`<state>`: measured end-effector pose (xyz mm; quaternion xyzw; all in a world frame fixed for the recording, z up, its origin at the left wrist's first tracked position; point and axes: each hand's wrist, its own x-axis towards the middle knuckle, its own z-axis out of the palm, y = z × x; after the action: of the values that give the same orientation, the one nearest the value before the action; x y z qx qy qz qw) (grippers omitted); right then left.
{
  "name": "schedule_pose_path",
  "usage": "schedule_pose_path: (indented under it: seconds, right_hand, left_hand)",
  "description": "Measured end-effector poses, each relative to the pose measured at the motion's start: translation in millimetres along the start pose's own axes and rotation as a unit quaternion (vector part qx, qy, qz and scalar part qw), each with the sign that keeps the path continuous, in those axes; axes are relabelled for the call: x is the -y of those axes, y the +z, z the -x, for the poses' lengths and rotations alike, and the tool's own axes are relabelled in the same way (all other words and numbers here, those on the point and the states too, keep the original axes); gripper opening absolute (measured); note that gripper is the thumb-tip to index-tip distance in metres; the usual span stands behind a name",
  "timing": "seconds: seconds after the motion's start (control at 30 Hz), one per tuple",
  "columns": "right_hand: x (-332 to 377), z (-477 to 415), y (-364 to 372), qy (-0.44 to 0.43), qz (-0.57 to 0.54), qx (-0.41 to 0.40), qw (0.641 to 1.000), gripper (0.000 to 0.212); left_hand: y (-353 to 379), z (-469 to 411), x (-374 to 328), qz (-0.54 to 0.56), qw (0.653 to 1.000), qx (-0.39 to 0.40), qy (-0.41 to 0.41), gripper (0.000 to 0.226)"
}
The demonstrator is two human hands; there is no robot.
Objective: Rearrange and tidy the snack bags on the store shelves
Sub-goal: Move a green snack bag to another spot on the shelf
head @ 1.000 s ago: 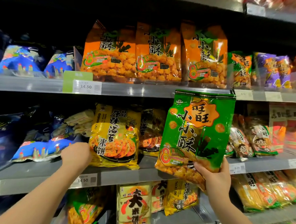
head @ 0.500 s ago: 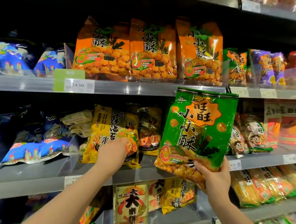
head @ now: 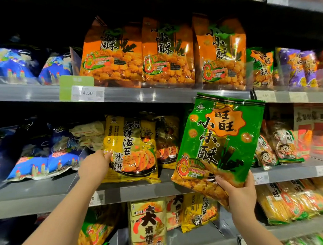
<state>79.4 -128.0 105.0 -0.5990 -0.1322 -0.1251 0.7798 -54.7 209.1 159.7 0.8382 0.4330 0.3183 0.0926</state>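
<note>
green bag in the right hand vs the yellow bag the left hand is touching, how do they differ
The green bag is off the shelf, held from below by the right hand and tilted; the yellow bag stands on the middle shelf, and the left hand only touches its left edge. The green bag looks larger, though it is nearer the camera. Both are glossy, with clear windows showing orange snacks.

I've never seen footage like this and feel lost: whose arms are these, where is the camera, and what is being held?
There is no machine here. A person wears a camera on the head, looking forward and down, so the arms are the wearer's own. In front stand store shelves stocked with snack bags. The right hand holds up a green bag by its bottom corner, in front of the shelf. The left hand touches the left edge of a yellow bag standing on the middle shelf. Above sit three orange bags.
</note>
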Motion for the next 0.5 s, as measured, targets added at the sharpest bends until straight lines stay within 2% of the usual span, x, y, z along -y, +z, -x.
schedule_pose_path:
  seconds: [0.1, 0.2, 0.33, 0.4, 0.5]
  right_hand:
    - [-0.7, 2.9, 2.1, 0.003, 0.004, -0.004, 1.000, 0.079]
    - [0.4, 3.6, 2.9, 0.005, 0.002, -0.002, 1.000, 0.078]
    - [3.5, 4.6, 2.8, 0.005, -0.002, 0.000, 1.000, 0.080]
    - [4.6, 5.7, 2.4, 0.003, -0.003, 0.001, 1.000, 0.078]
    - [3.7, 6.5, 1.9, 0.008, 0.000, 0.006, 1.000, 0.078]
  left_hand:
    - [11.1, 12.6, -0.6, 0.041, 0.997, -0.036, 0.059, 0.032]
    - [13.4, 26.7, -9.0, 0.110, 0.984, -0.085, 0.108, 0.033]
    - [11.6, 38.9, -22.4, 0.120, 0.973, -0.101, 0.171, 0.029]
    - [10.8, 42.1, -22.4, 0.121, 0.971, -0.109, 0.173, 0.026]
    - [8.4, 43.0, -8.1, 0.125, 0.975, -0.126, 0.132, 0.026]
